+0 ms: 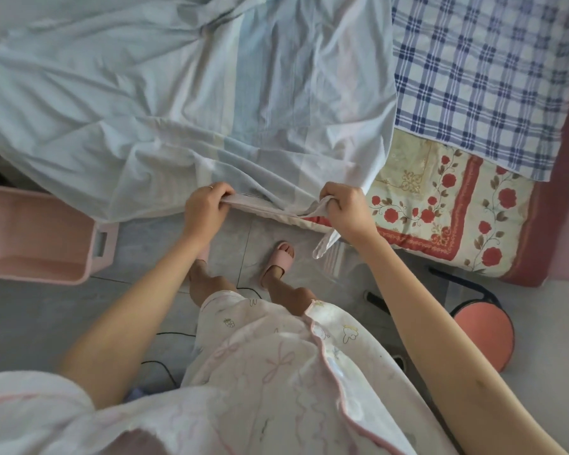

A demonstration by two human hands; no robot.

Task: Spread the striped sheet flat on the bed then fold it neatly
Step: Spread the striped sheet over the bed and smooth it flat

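The sheet's near edge is gripped by the left hand and right hand, fingers curled round bunched fabric, at the bed edge.

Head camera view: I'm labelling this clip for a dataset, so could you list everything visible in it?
striped sheet: 1, pale blue with faint stripes, wrinkled over the bed
checked cloth: 1, blue and white, on the bed right of the sheet
floral quilt: 1, cream with red roses and border, under both at the bed's near right corner
tub: 1, pink, on the floor at left
stool: 1, coral round seat, on the floor at right
cable: at least 1, black, on the grey floor
slippers: 2, pink, on the feet, one half hidden by the left arm
left hand: 1, grips the sheet's near edge
right hand: 1, grips the sheet's near edge, a corner dangling below
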